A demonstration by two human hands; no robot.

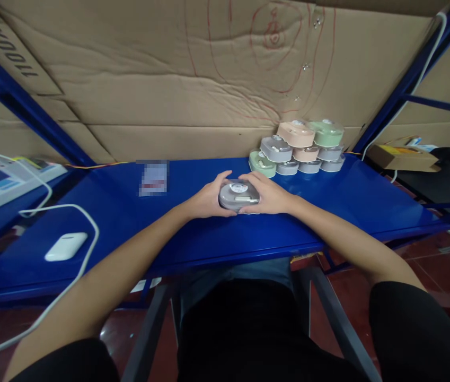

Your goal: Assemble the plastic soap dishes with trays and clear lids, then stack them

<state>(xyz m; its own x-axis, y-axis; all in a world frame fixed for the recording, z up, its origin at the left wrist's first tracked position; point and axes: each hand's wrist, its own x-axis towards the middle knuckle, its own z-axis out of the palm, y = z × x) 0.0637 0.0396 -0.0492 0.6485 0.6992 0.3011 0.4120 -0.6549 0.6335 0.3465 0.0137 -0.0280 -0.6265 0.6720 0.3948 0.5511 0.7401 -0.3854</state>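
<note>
A small grey plastic lidded box [229, 199] with rounded sides, a round white label and a pale clip-like strip on its front is held between my two hands, low over the blue table. My left hand [209, 200] closes round its left side, thumb at the near edge and fingers behind. From the right, my right hand [272, 195] grips the opposite side in the same way. The palms hide both ends of the box. Beyond my right hand, several similar boxes in peach [297, 136], green [328, 133] and grey [276, 149] are piled in a stack.
The blue table [209, 241] backs onto a cardboard wall [137, 106]. A blurred-out card [153, 178] lies to the left. Nearer are a white earbud case [66, 247] and a looping white cable [96, 233]. A power strip [14, 188] sits far left; an open carton [403, 159] stands right.
</note>
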